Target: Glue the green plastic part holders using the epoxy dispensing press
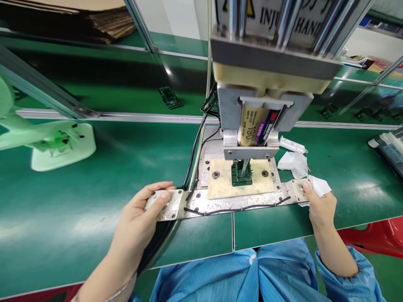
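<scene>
Seemingly mid-cycle, unfinished: the nozzle (pixel 244 167) is pointing onto the board (pixel 241 182) right of centre; left hand (pixel 140 211) and right hand (pixel 322 206), apart, are gripping end plates (pixel 175 204).

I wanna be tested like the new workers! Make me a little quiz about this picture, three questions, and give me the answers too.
1. True or false: the left hand touches a metal plate.

2. Pick one. What sits on the cream block?
A) a red stool
B) a green circuit board
C) a cardboard stack

3. Short answer: which hand is nearer the white tube?

Key:
1. True. Its thumb lies on top of the plate.
2. B.
3. The right hand.
</scene>
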The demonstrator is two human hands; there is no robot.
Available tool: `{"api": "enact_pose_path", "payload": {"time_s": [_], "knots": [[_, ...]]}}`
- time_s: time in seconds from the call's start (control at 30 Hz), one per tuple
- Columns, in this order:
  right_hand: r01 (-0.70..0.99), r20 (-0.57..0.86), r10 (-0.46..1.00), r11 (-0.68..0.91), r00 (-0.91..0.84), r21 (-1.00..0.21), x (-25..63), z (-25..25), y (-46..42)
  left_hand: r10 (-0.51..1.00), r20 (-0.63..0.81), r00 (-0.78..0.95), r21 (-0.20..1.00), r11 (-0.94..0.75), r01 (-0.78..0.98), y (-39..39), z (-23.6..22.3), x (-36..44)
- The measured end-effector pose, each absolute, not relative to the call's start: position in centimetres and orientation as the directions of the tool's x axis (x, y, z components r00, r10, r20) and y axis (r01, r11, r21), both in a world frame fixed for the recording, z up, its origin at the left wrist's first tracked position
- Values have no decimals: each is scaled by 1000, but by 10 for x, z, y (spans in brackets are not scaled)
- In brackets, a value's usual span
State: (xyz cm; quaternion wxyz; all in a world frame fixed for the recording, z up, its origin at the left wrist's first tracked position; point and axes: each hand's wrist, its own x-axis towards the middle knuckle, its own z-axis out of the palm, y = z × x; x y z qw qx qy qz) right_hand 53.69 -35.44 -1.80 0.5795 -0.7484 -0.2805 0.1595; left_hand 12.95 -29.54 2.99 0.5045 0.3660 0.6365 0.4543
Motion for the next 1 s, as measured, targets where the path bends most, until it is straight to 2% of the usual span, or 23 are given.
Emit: {"api": "enact_pose_path", "payload": {"time_s": [0.1,0.17,0.23,0.3,0.33,0.47,0.57,0.8,0.87,1.0], "knots": [[225,75,605,-175,793,-959,538,-19,-355,931,-298,-211,943,322,86,-297,36,131],[221,72,608,-173,790,-960,539,-20,-355,941,-222,-254,904,297,308,-301,46,133],[224,75,611,-170,788,-960,539,-21,-355,956,-85,-282,780,240,578,-303,60,137],[230,83,613,-164,786,-959,539,-21,-355,981,-6,-193,680,146,718,-301,76,146],[230,87,611,-160,787,-960,539,-21,-355,994,-8,-105,672,83,735,-298,82,152],[211,75,603,-157,794,-965,537,-18,-355,961,-38,275,774,-146,616,-270,89,188],[201,64,604,-162,794,-966,535,-16,-354,902,-70,427,837,-180,516,-246,80,215],[191,45,621,-171,782,-966,530,-10,-353,873,-132,470,968,12,250,-234,77,233],[182,32,624,-177,780,-967,530,-9,-353,863,-201,464,966,94,242,-237,85,232],[190,30,621,-194,783,-962,531,-11,-353,806,-379,454,904,217,369,-241,101,232]]}}
